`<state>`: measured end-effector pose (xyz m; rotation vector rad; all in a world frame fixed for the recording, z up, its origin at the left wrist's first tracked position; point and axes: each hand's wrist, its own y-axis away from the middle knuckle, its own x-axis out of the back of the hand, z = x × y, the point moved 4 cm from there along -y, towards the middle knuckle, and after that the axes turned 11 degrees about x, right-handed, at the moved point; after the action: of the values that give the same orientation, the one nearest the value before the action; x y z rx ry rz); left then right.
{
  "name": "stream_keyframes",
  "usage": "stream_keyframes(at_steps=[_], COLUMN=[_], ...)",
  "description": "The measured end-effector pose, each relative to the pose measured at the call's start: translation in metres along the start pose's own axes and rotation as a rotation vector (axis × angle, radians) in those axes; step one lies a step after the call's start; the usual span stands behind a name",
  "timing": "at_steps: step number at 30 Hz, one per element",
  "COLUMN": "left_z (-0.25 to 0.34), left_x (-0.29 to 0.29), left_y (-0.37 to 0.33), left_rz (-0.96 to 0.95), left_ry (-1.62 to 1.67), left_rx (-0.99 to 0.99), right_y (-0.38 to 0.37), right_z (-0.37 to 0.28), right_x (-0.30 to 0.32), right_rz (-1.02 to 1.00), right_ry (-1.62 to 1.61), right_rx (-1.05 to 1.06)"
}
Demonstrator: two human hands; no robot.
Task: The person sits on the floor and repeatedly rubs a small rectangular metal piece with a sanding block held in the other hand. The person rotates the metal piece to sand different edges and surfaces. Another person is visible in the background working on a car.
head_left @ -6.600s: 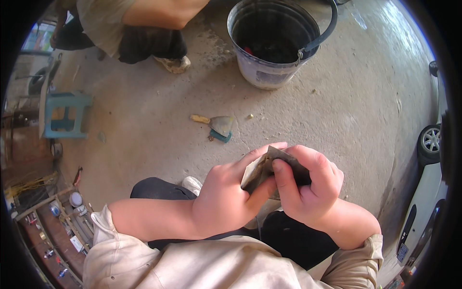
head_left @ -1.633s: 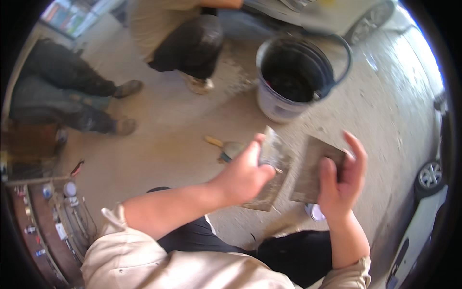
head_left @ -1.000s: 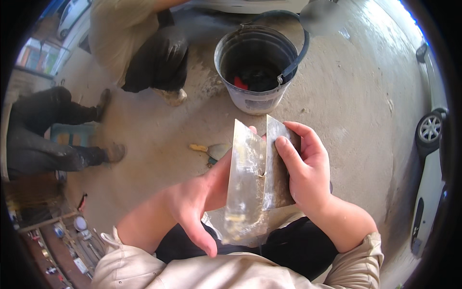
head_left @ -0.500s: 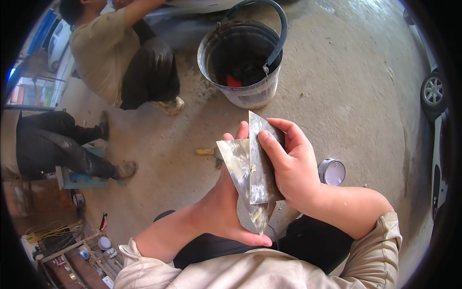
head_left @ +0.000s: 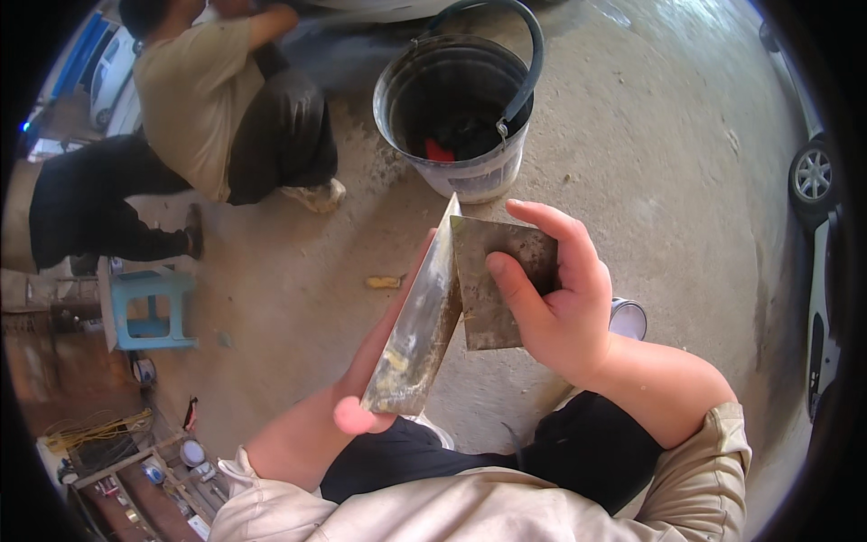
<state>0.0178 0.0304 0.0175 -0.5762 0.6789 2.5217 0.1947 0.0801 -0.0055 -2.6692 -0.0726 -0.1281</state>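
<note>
My left hand (head_left: 368,357) supports a long, smeared metal plate (head_left: 417,334), tilted; beyond stands a bucket (head_left: 433,176), its label patch (head_left: 495,174) unreadable; rightward, my right hand (head_left: 571,303) pinches a squarer metal plate (head_left: 480,303) right beside the first.

Pale light comes from the upper right, leaving glare on the concrete floor (head_left: 650,199); the left side is dimmer. A soft shadow spreads left of the bucket (head_left: 468,178). The white car (head_left: 822,334) curves along the fisheye's black rim, and the far left blurs.
</note>
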Motion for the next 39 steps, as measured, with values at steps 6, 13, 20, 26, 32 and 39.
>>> stream_keyframes(at_steps=[6,13,20,26,32,39], left_z=[-0.011,0.004,-0.004,-0.006,0.003,-0.015], left_x=[0.018,0.013,0.008,-0.002,0.002,0.009], left_y=[0.019,0.004,0.003,-0.002,-0.007,-0.013], left_rz=[-0.037,-0.098,-0.098,-0.054,-0.075,-0.009], left_ry=[-0.103,0.019,-0.013,0.064,0.102,0.123], left_rx=[0.142,0.062,0.039,0.045,0.021,-0.046], right_y=[-0.012,-0.012,-0.013,-0.008,-0.012,-0.004], right_z=[-0.007,-0.004,-0.006,-0.010,-0.019,-0.030], right_x=[-0.005,0.001,-0.003,-0.012,-0.012,-0.019], right_rz=[-0.210,-0.228,-0.195,-0.277,-0.250,-0.308], right_ry=[0.165,0.244,0.204,0.175,0.313,0.319], right_rx=[0.094,-0.066,0.044,0.124,0.277,0.282])
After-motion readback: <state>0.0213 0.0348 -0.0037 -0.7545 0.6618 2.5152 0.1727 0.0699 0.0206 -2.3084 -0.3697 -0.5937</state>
